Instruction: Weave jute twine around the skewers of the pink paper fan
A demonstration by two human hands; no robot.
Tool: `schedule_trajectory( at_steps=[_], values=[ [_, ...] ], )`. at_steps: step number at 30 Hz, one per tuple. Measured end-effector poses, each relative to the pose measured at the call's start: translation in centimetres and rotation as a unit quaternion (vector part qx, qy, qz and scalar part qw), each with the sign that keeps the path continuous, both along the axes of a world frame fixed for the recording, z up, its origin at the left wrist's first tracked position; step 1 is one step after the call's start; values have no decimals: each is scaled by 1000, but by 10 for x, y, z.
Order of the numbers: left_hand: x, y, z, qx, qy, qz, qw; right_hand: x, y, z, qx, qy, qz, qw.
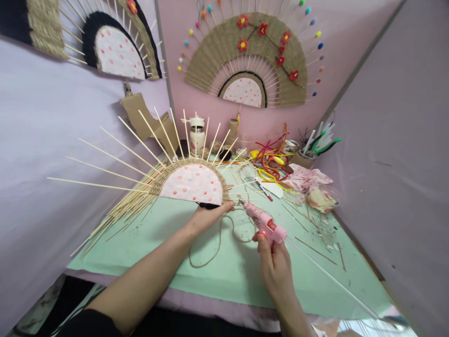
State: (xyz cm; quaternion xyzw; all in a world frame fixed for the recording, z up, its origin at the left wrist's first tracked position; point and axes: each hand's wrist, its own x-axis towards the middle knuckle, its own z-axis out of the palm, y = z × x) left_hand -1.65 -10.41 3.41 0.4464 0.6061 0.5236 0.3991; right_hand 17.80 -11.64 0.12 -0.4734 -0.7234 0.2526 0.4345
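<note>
My left hand (pixel 212 215) grips the lower right corner of a half-round fan (pixel 192 185), its thumb along the edge and the other fingers hidden beneath. The fan has a white centre with pink dots, a woven twine border (pixel 162 181) and thin wooden sticks (pixel 128 140) radiating outward. In my right hand (pixel 275 257) is a pink glue gun (pixel 263 220), held by its handle with a small light glowing. Its nozzle points left, close to the fan's right corner. Loose twine (pixel 199 267) trails from that corner and loops over the table below.
A pile of loose sticks (pixel 119 210) lies left of the fan. Behind stand a white bottle (pixel 197 135) and a twine spool (pixel 232 131). Tangled coloured pipe cleaners (pixel 271 164), a tool holder (pixel 303 159) and dotted cloth (pixel 305 177) occupy the right. A white cord (pixel 329 274) crosses the right front.
</note>
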Motion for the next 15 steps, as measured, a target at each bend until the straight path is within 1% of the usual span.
schedule_trajectory(
  at_steps=[4,7,11,15],
  values=[
    [0,0,1,-9,12,0,1000,0,0,0,-3,-2,2,1000],
    [1,-1,2,-16,3,2,1000,0,0,1,-3,-2,2,1000],
    [2,-1,2,-7,-16,15,1000,0,0,2,-4,-1,1,1000],
    [1,0,1,-3,-14,11,1000,0,0,0,-4,2,-1,1000]
  ],
)
